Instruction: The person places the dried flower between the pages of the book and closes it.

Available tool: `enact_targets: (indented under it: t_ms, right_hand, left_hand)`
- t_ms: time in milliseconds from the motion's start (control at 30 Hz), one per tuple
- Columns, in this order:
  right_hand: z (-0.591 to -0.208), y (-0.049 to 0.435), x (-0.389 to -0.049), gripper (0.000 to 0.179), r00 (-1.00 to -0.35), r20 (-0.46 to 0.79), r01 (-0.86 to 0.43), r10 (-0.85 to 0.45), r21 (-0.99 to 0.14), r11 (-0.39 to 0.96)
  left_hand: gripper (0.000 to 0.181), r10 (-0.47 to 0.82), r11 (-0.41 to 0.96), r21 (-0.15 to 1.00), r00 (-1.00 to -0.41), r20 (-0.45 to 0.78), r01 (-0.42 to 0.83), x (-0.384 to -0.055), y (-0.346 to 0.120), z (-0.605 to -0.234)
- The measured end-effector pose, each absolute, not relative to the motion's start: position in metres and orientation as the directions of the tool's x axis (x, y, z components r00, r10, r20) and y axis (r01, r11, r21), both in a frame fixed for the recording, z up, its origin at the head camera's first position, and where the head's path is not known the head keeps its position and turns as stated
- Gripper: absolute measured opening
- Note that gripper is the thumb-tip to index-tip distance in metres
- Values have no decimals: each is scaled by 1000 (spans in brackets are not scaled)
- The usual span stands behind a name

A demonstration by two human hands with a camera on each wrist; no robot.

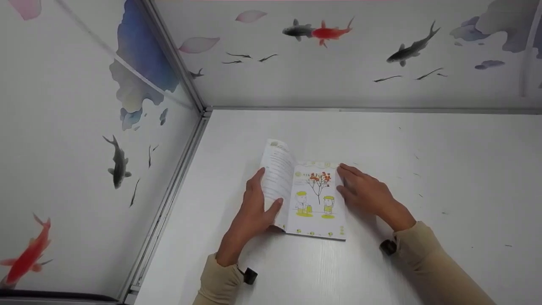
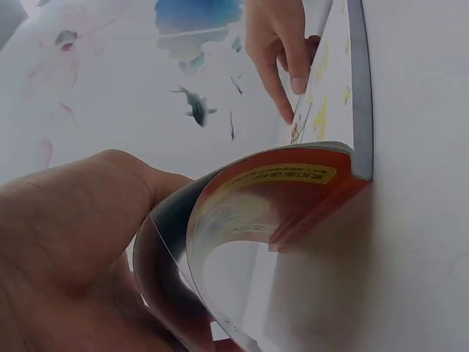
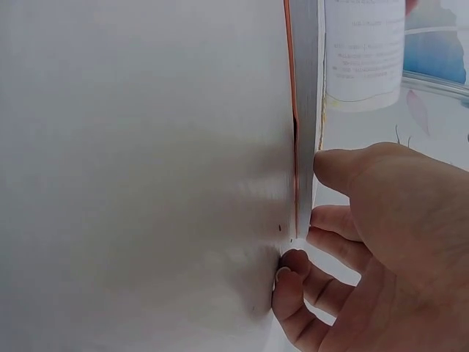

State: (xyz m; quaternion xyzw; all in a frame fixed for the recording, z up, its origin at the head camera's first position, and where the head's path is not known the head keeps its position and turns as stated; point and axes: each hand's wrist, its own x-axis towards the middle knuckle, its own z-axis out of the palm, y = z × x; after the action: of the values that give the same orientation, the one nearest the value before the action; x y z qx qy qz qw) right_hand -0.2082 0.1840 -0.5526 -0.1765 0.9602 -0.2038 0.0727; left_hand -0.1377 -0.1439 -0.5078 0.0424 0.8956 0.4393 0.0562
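Note:
A paperback book [image 1: 317,226] lies spread on the table, its right page showing a tree with orange-red blossoms and two yellow-capped cartoon figures. My left hand [image 1: 254,207] grips the raised left-hand pages [image 1: 277,178], thumb on the printed side. In the left wrist view, the orange-red cover [image 2: 293,176] bends into a curl under that hand [image 2: 80,235]. At the book's right edge is my right hand [image 1: 366,190], with fingertips near the upper corner and thumb lower down. Seen from the right wrist, the thumb [image 3: 341,169] touches the page block [image 3: 308,110] while other fingers rest by the tabletop.
The white table [image 1: 169,262] carries small dark scraps [image 1: 417,174] scattered on its right side. Panels painted with fish [image 1: 332,33] stand along the back and left, meeting the table at metal rails [image 1: 271,109]. A small black device [image 1: 250,276] hangs at the left cuff.

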Motion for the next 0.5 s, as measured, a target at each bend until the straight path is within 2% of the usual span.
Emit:
enact_targets:
  t_ms: [100, 200, 333, 500]
  right_hand:
    - [-553, 185, -208, 66, -927, -75, -304, -367, -422, 854]
    - [-553, 185, -209, 66, -926, -81, -302, -370, -430, 851]
    - [-553, 188, -210, 69, -915, -85, -315, -395, -462, 829]
    - [-558, 195, -212, 74, -891, -88, -343, -445, -512, 787]
  left_hand:
    - [93, 133, 644, 757, -991, 27, 107, -136, -140, -502]
    - [83, 190, 687, 682, -968, 165, 251, -137, -136, -499]
    - [64, 311, 671, 586, -890, 333, 454, -139, -132, -496]
    - [48, 443, 549, 571, -792, 420, 610, -137, -119, -500]
